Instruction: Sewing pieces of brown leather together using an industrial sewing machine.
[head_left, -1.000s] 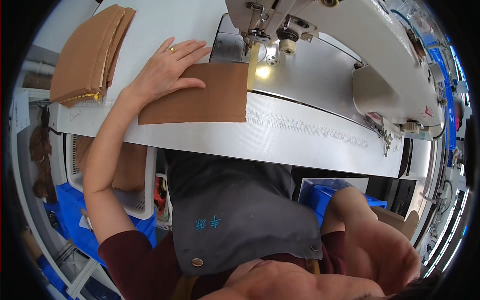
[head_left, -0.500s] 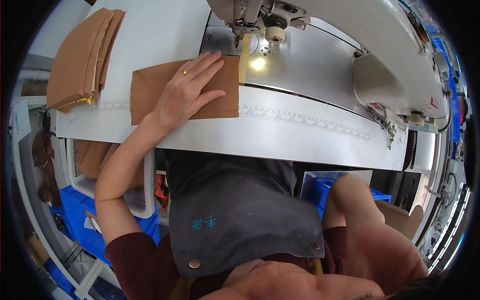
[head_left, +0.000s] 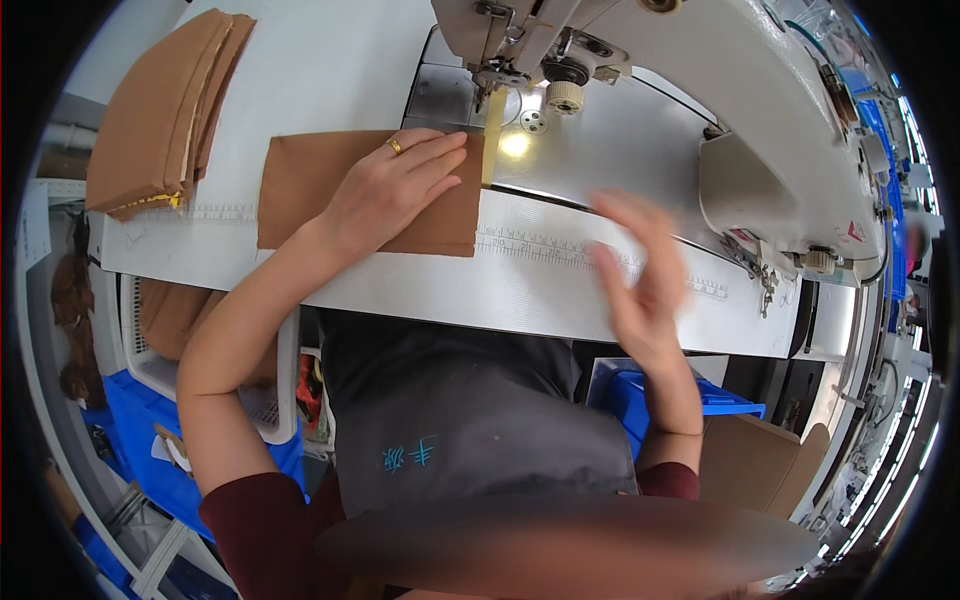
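My left hand [head_left: 395,195] lies flat on a rectangular piece of brown fabric [head_left: 310,180], fingers stretched toward its right edge. The fabric rests on the white sewing table [head_left: 340,285], its far right corner close to the needle area of the sewing machine [head_left: 500,75]. A strip of yellow tape [head_left: 491,150] on the metal bed runs along the fabric's right edge. Over the table to the right, my right hand [head_left: 645,265] is smeared by motion; its thumb and fingers are apart, with nothing between them. It is clear of the fabric.
A stack of brown fabric pieces [head_left: 160,110] lies at the table's far left. A ruler scale [head_left: 560,248] runs along the table. Below the left edge stands a white basket [head_left: 285,375] with brown pieces; a blue bin [head_left: 630,400] and a cardboard box [head_left: 750,460] are at lower right.
My right hand has come up from beside my body to above the table. My left hand stays on the fabric, which has shifted slightly lower in the picture as the view moved.
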